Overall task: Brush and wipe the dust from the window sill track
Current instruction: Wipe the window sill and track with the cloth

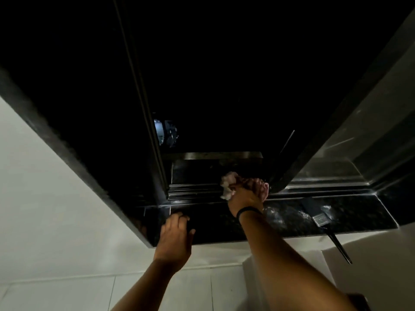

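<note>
Pressing a crumpled cloth into the window track, the right hand closes its grip around it. The left hand rests on the dark sill below the track, fingers curled over its edge. A brush lies on the sill, right of the cloth.

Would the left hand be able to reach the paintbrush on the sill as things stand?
Probably not directly: the left hand rests on the sill's front edge, and the right forearm lies between it and the paintbrush farther right.
</note>
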